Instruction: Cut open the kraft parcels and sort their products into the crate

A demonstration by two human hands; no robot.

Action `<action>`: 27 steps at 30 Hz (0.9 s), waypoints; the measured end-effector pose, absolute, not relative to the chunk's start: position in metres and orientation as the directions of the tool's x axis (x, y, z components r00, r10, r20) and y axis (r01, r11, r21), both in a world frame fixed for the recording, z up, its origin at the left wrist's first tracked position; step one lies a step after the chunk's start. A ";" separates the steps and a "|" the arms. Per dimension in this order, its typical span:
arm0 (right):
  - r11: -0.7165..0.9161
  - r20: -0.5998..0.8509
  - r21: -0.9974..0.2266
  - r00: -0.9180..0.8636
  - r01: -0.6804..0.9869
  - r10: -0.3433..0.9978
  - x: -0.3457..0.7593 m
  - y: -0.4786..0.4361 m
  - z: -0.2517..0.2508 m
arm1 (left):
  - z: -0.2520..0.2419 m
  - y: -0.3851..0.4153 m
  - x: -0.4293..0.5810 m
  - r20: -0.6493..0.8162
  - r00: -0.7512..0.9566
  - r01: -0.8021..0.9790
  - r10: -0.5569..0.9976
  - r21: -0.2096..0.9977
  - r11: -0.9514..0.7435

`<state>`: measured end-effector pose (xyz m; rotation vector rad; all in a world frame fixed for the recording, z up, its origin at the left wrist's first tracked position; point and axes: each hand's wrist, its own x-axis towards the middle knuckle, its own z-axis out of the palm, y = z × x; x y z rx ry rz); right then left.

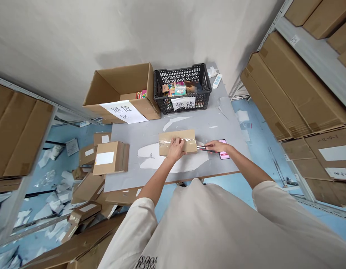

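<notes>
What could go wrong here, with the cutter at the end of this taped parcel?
The cutter in the right hand points along the tape toward the left hand pressing on the parcel; a slip might reach those fingers. A deep cut may damage the contents. The pink phone beside the right hand might get knocked or scratched.

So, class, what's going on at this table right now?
A person stands at a grey table. Their left hand rests on a taped cardboard parcel; the right hand holds a slim tool at the parcel's right end, over a pink phone. An open labelled box and a black basket sit at the far edge.
</notes>
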<state>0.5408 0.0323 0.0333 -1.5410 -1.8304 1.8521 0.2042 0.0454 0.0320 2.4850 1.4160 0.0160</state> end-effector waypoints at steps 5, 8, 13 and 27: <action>-0.361 -0.505 -0.849 -0.387 0.387 0.772 0.549 0.020 0.022 | 0.036 0.047 0.202 -0.134 0.557 0.812 0.819 0.291 -0.505; -0.410 -0.484 -0.863 -0.252 0.293 0.838 0.550 0.019 0.021 | 0.041 0.047 0.203 -0.090 0.509 0.823 0.856 0.340 -0.454; -0.219 -0.341 -0.856 -0.191 0.468 0.921 0.543 0.020 0.037 | 0.042 0.056 0.211 -0.047 0.379 0.877 0.924 0.337 -0.342; 0.221 -0.082 -0.610 -0.338 0.761 0.938 0.531 0.012 0.033 | 0.035 0.087 0.215 -0.152 0.460 0.871 0.875 0.268 -0.412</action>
